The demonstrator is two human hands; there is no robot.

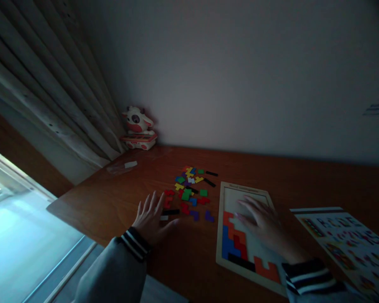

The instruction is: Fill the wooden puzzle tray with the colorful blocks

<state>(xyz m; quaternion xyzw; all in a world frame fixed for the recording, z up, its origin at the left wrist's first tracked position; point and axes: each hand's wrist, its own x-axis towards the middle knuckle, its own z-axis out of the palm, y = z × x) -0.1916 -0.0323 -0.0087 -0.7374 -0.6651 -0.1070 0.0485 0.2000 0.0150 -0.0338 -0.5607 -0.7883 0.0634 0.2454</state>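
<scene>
My left hand [152, 217] rests on the table with its fingers spread, beside a loose heap of coloured puzzle pieces [186, 194]. A black bar piece [171, 212] and a small white piece lie close to its thumb. Over the wooden puzzle board [219, 248] hovers or rests my right hand [260, 219], fingers stretched and apart; nothing shows in them. Blue [229, 245], orange, red and black pieces fill the board's lower left. An orange U-shaped piece [267, 269] sits at the lower edge. My right forearm hides part of the board.
A printed sheet with letters and coloured figures [350, 244] lies right of the board. At the back left corner stands a toy cow with a keyboard [139, 130], near a white slip [130, 164]. A curtain [50, 84] hangs on the left; a wall closes the back.
</scene>
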